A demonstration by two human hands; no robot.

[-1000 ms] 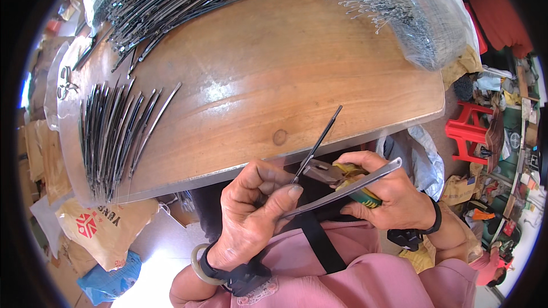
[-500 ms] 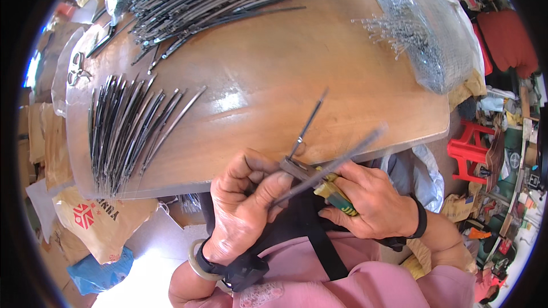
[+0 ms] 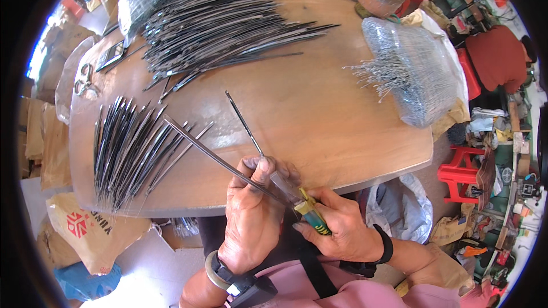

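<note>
My left hand (image 3: 251, 217) is closed near the table's front edge, pinching a long dark strip (image 3: 202, 148) that slants up to the left. A thinner dark rod (image 3: 242, 120) also sticks up from its fingertips. My right hand (image 3: 342, 225) grips what look like pliers (image 3: 314, 217) with green-and-yellow handles. Their grey metal head touches or lies close to the left fingers; whether the jaws bite on anything is hidden. A fanned bunch of dark strips (image 3: 128, 159) lies on the table to the left of my hands.
A large pile of dark strips (image 3: 211, 28) spreads across the far left of the wooden table (image 3: 342, 120). Scissors (image 3: 85, 82) and a phone (image 3: 111, 56) lie at the left edge. Thin wires in a plastic bag (image 3: 414, 74) sit far right. A red stool (image 3: 459, 174) stands beyond.
Both hands have shifted left and slightly down. The long strip, which pointed up to the right, now points up to the left, and the thin rod has tilted left too. The view has shifted.
</note>
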